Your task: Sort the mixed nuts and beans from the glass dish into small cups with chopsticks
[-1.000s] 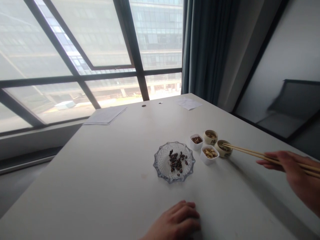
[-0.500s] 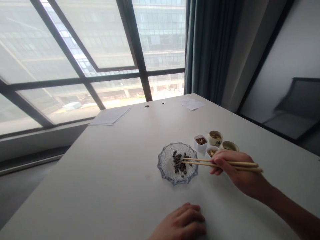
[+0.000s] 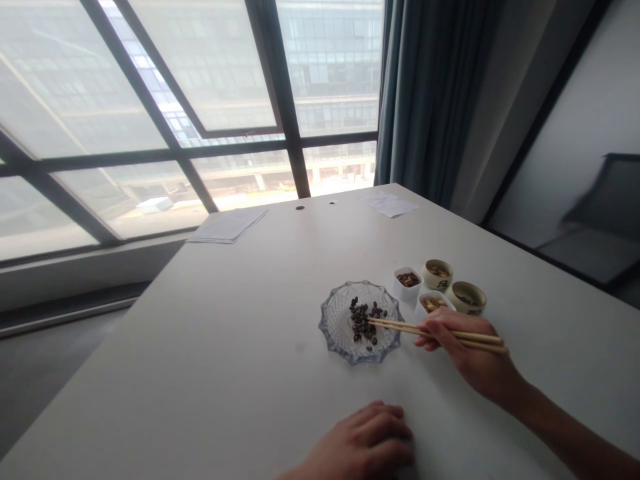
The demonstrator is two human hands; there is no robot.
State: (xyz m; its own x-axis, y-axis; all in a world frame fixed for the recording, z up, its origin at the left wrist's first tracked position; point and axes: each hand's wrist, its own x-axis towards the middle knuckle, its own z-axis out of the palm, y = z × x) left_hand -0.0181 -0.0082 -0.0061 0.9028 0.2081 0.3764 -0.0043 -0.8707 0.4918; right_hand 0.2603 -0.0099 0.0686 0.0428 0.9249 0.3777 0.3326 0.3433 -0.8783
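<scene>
Wooden chopsticks (image 3: 450, 335) are gripped in my right hand (image 3: 467, 347), fingers closed round them. Their tips are nearly together among dark, shiny beans (image 3: 361, 323) in a scalloped clear glass dish (image 3: 333, 343). Whether a bean is pinched between the tips is too small to tell. My left hand (image 3: 367, 437) rests on the table in front of the dish, fingers loosely bent, with nothing seen in it. Just beyond my right hand stands a white cup of pale yellowish pieces (image 3: 433, 304), partly covered by the fingers.
A white cup of brown pieces (image 3: 407, 281) and two cream-coloured bowls, one nearer the back (image 3: 437, 275) and one at the right (image 3: 467, 298), stand beside the dish. Papers lie on the white table (image 3: 225, 333) at the far left (image 3: 227, 225) and far right (image 3: 393, 204).
The chopstick tips have come closer together among the beans. My right hand has shifted slightly left relative to the cups. The whole view has turned a little; my left hand stays on the table.
</scene>
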